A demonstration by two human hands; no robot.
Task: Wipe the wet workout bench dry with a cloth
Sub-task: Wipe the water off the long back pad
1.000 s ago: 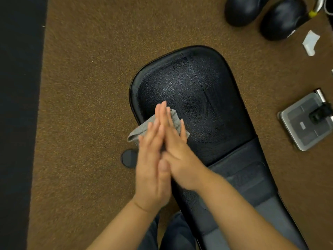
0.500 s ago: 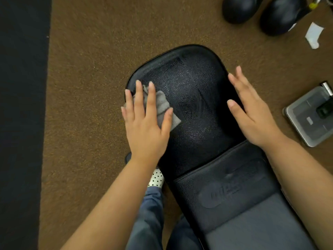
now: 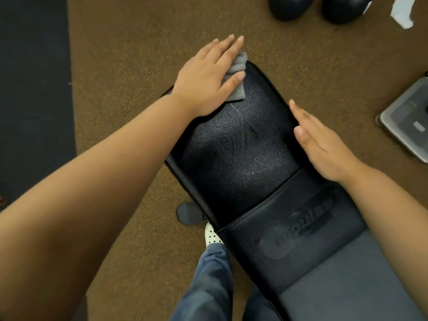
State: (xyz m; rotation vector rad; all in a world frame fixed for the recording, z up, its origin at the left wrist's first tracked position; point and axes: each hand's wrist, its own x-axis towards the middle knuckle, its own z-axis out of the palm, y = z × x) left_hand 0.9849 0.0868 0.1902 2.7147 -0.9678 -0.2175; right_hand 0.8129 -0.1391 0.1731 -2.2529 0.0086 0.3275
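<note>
The left hand (image 3: 206, 75) lies flat with straight fingers on the grey cloth (image 3: 237, 77), pressing it onto the far end of the black bench (image 3: 236, 158). The right hand (image 3: 324, 144) rests open, fingers straight, on the right edge of the bench, apart from the cloth.

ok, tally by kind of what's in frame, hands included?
Hands: 2 (left hand, right hand)
Grey cloth: 1
Workout bench: 1
Black rounded pads: 2
White paper scrap: 1
Grey flat device: 1
Black disc on carpet: 1
Total: 9
</note>
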